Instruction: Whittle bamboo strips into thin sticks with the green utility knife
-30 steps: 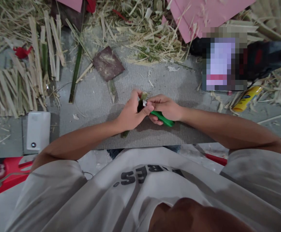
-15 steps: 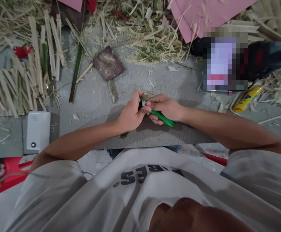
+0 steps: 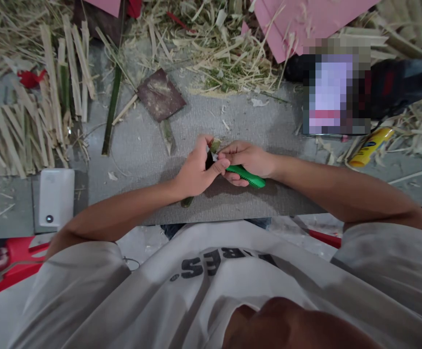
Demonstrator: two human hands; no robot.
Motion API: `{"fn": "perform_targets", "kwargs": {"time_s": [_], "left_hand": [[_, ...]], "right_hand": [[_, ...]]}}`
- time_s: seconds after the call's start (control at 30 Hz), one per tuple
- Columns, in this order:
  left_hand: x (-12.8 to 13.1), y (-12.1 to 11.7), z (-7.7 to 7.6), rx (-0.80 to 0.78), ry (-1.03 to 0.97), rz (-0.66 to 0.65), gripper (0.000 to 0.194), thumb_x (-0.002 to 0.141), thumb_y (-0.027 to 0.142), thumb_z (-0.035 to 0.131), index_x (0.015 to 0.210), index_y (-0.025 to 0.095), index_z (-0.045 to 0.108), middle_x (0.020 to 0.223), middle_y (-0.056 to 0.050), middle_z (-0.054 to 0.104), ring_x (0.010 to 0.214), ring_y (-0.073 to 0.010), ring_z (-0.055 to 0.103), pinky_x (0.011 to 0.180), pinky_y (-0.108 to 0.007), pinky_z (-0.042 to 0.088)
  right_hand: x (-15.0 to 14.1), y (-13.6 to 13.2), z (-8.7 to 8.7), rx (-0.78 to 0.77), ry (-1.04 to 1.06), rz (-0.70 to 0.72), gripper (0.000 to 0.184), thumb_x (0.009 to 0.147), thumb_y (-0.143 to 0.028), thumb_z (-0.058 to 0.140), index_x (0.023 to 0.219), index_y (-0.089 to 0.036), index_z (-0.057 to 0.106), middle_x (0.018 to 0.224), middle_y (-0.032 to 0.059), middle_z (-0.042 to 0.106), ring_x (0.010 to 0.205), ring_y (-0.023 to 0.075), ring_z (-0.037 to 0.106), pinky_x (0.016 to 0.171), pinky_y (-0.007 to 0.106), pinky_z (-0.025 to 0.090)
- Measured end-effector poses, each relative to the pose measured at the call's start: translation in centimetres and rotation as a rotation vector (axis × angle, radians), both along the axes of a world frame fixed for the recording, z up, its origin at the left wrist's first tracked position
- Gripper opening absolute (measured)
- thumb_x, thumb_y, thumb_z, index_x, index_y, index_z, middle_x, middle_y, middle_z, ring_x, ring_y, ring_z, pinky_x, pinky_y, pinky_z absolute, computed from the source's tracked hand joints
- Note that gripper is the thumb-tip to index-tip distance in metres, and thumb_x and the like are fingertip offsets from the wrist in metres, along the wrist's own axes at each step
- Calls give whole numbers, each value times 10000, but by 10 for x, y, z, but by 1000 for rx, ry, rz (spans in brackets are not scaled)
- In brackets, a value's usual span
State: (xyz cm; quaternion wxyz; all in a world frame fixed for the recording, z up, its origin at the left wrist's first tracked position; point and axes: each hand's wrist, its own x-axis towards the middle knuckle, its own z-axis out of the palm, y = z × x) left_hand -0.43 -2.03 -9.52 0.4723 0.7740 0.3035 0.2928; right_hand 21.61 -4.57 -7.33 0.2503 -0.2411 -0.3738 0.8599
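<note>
My left hand [image 3: 198, 169] is closed around a short green bamboo piece [image 3: 186, 201]. One end of the bamboo sticks out below my wrist, and its pale tip shows above the fingers. In my right hand [image 3: 249, 160] is a green-handled utility knife [image 3: 254, 180], its handle pointing down and to the right. The blade end lies against the bamboo between the two hands, mostly covered by fingers. My left thumb reaches across to the front of the knife, by the right fingertips.
Cut bamboo strips [image 3: 10, 135] lie at the left above a white power bank [image 3: 56, 198]. A brown square [image 3: 162, 94] sits ahead. Shavings [image 3: 228, 68] and pink paper [image 3: 305, 24] cover the back. A yellow tube [image 3: 372, 147] and a blurred-out phone [image 3: 330, 92] are at the right.
Both hands stay together at nearly the same spot. The knife handle has tilted slightly, and the left thumb has shifted a little to the right. The whole view has drifted slightly.
</note>
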Motion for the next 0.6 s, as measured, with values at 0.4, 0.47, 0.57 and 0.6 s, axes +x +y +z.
{"fn": "perform_targets", "kwargs": {"time_s": [0.4,0.47,0.57,0.6], "left_hand": [[-1,-1,2,-52,-54,-63,629,1081,883,476,1195,268,417,851,16,640,712,-181,674,669,-341,499],[0,-2,2,-29,-41,-28,633,1079,886,483,1190,265,432,831,22,652,711,-181,682,670,-340,500],[0,-3,2,6,1,56,637,1069,895,500,1178,269,448,776,46,594,660,-174,639,632,-339,467],[0,-3,1,7,9,82,633,1065,892,517,1176,272,449,760,54,568,634,-167,615,616,-338,450]], "right_hand": [[-7,-9,-1,55,-7,-119,573,1046,-650,861,901,-162,597,595,-44,571,408,112,554,378,204,458],[-10,-13,0,70,-34,-165,600,1026,-673,872,884,-164,589,596,-37,584,413,113,567,384,201,463],[-15,-17,2,111,-91,-291,636,1013,-716,864,857,-170,578,602,-33,587,432,114,594,392,195,477],[-17,-18,2,121,-102,-320,635,1016,-715,861,852,-171,578,602,-35,583,437,115,600,393,194,481]]}}
